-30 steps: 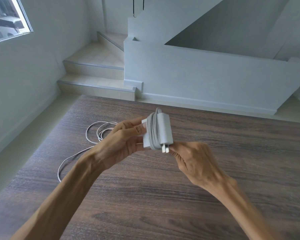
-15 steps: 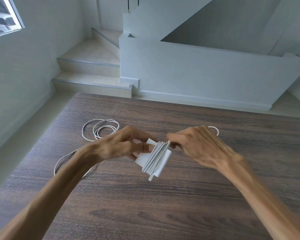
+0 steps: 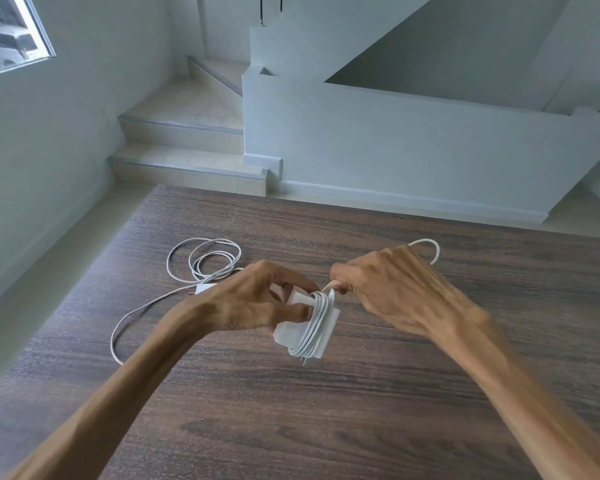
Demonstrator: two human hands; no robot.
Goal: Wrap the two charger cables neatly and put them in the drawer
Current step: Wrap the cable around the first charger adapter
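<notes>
My left hand (image 3: 253, 303) grips a white charger brick (image 3: 305, 330) just above the dark wooden table (image 3: 361, 410), with its white cable wound several times around the brick. My right hand (image 3: 388, 289) pinches the free end of that cable right at the brick's top; a short loop of cable (image 3: 433, 251) sticks out behind the hand. A second white charger cable (image 3: 201, 261) lies loose in coils on the table to the left, its small white adapter (image 3: 205, 289) partly hidden behind my left wrist. No drawer is in view.
The table's far edge (image 3: 326, 202) borders a tiled floor, with beige stair steps (image 3: 187, 168) and a white stair wall (image 3: 413, 150) beyond. A white wall and a window (image 3: 11, 32) stand on the left.
The brick has turned from upright to tilted and dropped closer to the table. My right hand went from under the brick to its top, carrying the cable end around it.
</notes>
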